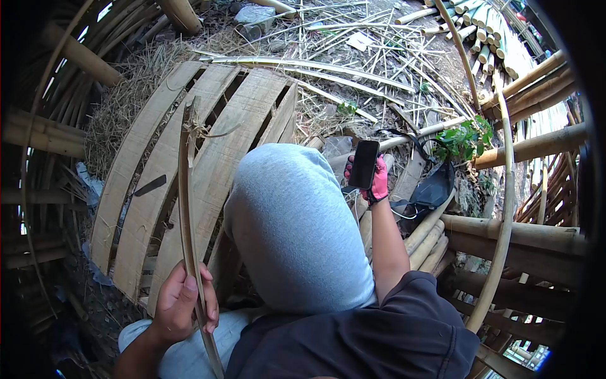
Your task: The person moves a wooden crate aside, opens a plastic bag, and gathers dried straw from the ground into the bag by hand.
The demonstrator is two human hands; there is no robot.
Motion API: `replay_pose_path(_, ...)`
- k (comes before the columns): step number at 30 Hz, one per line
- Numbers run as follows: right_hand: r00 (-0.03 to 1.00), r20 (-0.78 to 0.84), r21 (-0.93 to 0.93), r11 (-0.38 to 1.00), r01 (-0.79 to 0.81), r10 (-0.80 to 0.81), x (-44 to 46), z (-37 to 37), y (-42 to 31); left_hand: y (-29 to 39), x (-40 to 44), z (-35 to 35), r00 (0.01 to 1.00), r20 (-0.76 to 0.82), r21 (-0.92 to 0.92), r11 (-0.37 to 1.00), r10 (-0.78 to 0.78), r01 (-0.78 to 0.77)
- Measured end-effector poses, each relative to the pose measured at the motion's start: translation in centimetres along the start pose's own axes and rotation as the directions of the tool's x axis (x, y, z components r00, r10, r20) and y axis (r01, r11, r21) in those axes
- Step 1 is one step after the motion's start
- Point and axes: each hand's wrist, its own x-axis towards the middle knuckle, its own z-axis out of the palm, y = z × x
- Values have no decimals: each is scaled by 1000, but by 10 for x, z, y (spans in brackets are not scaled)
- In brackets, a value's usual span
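My bare left hand (183,303) is wrapped round a long split bamboo strip (187,215), which stands nearly upright with a frayed top end. In my right hand (380,180), which wears a pink and black glove, a black smartphone (365,163) is held with its dark screen facing me. A dark knife blade (150,186) lies on the slatted wooden platform (235,117), left of the strip. Between my two hands rises my knee in light grey cloth (287,221).
A black bag (432,189) with straps lies right of the phone, beside bamboo poles (428,243). Cut bamboo lengths (485,31) are stacked at the back right. Bamboo slivers (353,69) and straw litter the ground. Bamboo rails (530,150) stand at the right.
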Motion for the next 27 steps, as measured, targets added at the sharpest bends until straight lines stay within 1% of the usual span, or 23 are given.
replay_pose_path(2, 1000, 19, 39, 999, -26, 25, -4, 17, 1, 1, -1, 0, 1000, -4, -16, 1000, 0, 0)
replay_pose_path(3, 999, 16, 10, 999, -35, 34, -13, 15, -16, -6, 4, 6, 1000, 10, -43, 999, -2, 3)
replay_pose_path(5, 998, 45, 13, 998, -54, 53, -11, 23, -11, -4, 3, 6, 1000, 1, -34, 999, -8, 8)
replay_pose_path(8, 998, 55, 34, 999, -29, 27, -7, 28, -5, -3, 2, 5, 1000, -8, -20, 1000, -6, 6)
replay_pose_path(11, 997, 79, 4, 1000, 12, -12, -5, 28, -3, -4, 0, 4, 1000, -15, -31, 1000, -2, 2)
replay_pose_path(17, 998, 64, 31, 999, -9, 7, -7, 38, -3, -2, 0, 2, 1000, -14, -23, 1000, -1, 1)
replay_pose_path(23, 981, 193, 76, 997, -21, 6, -8, 41, -4, -1, -1, 2, 1000, -2, -18, 1000, 12, -12)
replay_pose_path(27, 986, 164, 38, 999, -17, 11, -7, 38, -5, 0, -2, 1, 1000, -11, -12, 1000, 8, -8)
